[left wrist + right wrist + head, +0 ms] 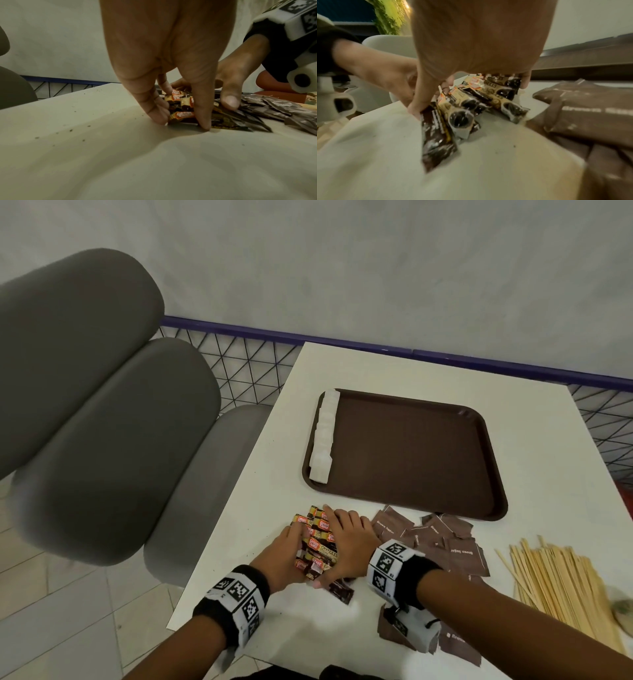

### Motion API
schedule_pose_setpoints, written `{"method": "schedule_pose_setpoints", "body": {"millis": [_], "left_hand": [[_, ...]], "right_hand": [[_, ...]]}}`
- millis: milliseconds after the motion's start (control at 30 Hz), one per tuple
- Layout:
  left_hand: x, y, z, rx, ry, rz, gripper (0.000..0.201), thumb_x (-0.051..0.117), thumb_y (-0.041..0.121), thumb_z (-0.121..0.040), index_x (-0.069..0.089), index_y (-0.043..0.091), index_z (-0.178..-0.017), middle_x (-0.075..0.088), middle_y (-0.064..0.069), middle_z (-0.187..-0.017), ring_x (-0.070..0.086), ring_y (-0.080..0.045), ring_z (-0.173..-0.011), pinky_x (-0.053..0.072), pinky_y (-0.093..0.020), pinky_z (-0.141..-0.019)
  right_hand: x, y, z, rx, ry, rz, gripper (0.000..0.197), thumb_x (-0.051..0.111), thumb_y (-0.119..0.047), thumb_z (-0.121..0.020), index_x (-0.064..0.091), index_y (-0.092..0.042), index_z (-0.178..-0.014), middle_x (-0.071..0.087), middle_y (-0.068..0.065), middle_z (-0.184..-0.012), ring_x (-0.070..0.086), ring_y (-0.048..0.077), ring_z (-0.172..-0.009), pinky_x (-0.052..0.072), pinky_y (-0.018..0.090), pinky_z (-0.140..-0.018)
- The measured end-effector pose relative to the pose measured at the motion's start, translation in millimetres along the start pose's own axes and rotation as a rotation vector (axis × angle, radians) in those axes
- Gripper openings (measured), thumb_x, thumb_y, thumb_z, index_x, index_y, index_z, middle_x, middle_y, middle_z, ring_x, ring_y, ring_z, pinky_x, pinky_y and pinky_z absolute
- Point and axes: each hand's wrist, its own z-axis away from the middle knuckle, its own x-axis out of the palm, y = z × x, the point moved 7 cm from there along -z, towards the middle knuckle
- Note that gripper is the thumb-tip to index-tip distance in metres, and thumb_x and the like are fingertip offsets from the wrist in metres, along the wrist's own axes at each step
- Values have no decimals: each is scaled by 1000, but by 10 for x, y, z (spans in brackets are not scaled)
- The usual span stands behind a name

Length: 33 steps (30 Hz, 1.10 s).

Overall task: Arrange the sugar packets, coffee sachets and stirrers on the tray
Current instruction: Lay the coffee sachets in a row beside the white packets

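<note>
A pile of orange-and-brown coffee sachets [317, 539] lies on the white table [270, 474], in front of the brown tray [411, 460]. My left hand [289, 554] curls its fingers against the pile's left side. My right hand [342, 542] lies over its right side, thumb at the near end. Up close, both hands cup the sachets [181, 102] [488, 100]. One dark sachet [340, 594] lies loose by my right thumb. White sugar packets [323, 436] line the tray's left edge.
Brown sugar packets [442, 539] are scattered right of my right hand, some under my forearm. A heap of wooden stirrers [561, 587] lies at the far right. A grey padded chair [102, 422] stands left of the table. A wire fence runs behind.
</note>
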Motion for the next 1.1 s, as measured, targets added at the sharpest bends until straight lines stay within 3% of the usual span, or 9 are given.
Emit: {"method": "schedule_pose_setpoints", "body": {"millis": [133,267,333,533,667,767,867,1000,1100], "left_hand": [[-8,-27,-73,-18,49,9,62,79,13,-67,30,20,-104,37,4,-101,42,-12,-87,36,-17,-75],[-8,-32,-131,-44,102,50,53,73,5,-70,37,12,-108,40,-1,-104,49,-21,-89,49,-31,-81],[-66,-20,-149,-57,176,67,45,67,4,-76,41,9,-112,46,-4,-104,52,-22,-92,49,-31,-82],[-212,-51,-97,-52,231,411,44,55,-17,-72,40,22,-86,47,-2,-84,50,-20,-79,49,-35,-73],[-435,-111,32,-1,368,435,27,55,1,-88,43,25,-91,57,-1,-89,62,-14,-84,52,-21,-76],[-625,-278,110,-32,530,593,6,49,18,-96,48,20,-102,62,-3,-92,65,-17,-85,52,-25,-80],[-781,-436,126,-73,648,723,7,43,22,-98,49,23,-98,61,-4,-95,62,-20,-87,50,-27,-80],[-776,-347,-26,-95,578,686,16,39,34,-98,48,23,-106,57,-3,-106,58,-18,-96,48,-27,-83],[-647,-86,-234,-69,404,626,51,36,53,-87,38,23,-128,52,-5,-124,53,-19,-113,46,-37,-95]], "right_hand": [[-34,-100,-17,16,-10,-21,122,72,-61,-59,3,-13,-147,32,8,-139,34,27,-125,28,43,-108],[1,-177,-20,58,-10,-73,99,69,-46,-67,15,-12,-143,34,7,-134,34,26,-121,32,41,-102],[18,-198,-39,78,-21,-152,86,68,-40,-70,23,-13,-138,36,7,-131,35,26,-120,33,39,-100],[-3,-205,-130,77,-62,-145,63,64,-29,-76,34,-11,-129,41,10,-127,42,28,-115,38,38,-93],[15,-213,-155,75,-90,-155,58,63,-25,-77,36,-9,-126,45,11,-125,44,30,-113,40,38,-93],[-1,-232,-180,42,-96,-158,57,62,-24,-77,36,-10,-126,46,12,-124,46,30,-112,41,38,-93],[-114,-111,-220,88,-62,-294,53,65,-24,-76,40,-11,-122,52,11,-118,52,30,-108,41,31,-84],[-356,152,-274,197,4,-905,37,73,-10,-70,52,-16,-100,62,2,-94,60,22,-92,49,31,-85],[-581,125,-353,158,43,-1253,39,70,1,-71,56,-12,-105,64,1,-87,61,18,-85,49,38,-92]]}}
